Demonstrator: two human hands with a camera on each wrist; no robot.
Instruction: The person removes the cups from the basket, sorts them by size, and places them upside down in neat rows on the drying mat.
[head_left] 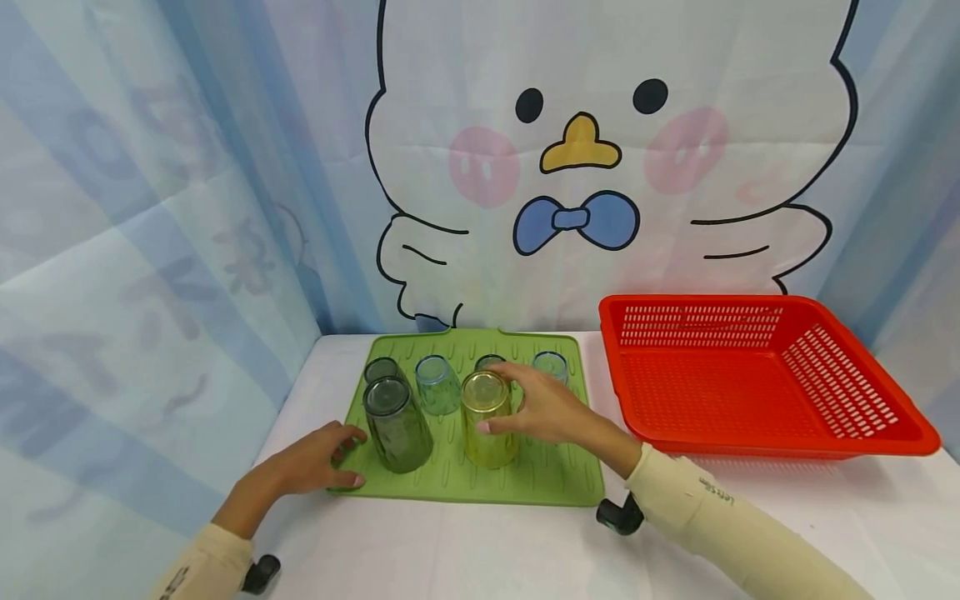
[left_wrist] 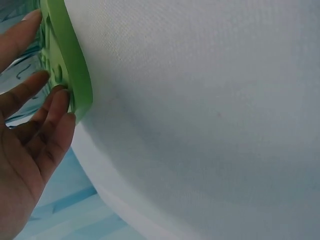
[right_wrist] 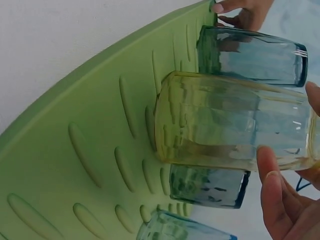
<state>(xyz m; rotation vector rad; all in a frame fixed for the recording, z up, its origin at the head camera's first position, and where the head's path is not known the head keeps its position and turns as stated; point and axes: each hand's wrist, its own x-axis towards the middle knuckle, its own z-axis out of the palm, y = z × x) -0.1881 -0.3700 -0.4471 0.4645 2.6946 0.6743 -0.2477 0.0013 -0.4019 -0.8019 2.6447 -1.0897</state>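
A yellow glass (head_left: 489, 446) stands mouth-down on a green drying mat (head_left: 551, 483), at its front right. My right hand (head_left: 546, 406) holds this glass near its upper end, thumb on one side and fingers on the other. To its left stands a tall grey-green glass (head_left: 401, 433), also mouth-down. At the mat's left edge, my left hand (head_left: 318, 458) has its fingers spread and slightly bent; in the left wrist view its fingertips (left_wrist: 67, 120) are at the mat's rim, holding no glass.
Behind the front glasses is a row of smaller ones: a dark one (head_left: 381, 367), a bluish one (head_left: 437, 387), another partly hidden by my right hand, and a blue-rimmed one (head_left: 551, 364). A red plastic basket (head_left: 701, 400) stands to the right. Printed curtains (head_left: 315, 125) hang behind and at left.
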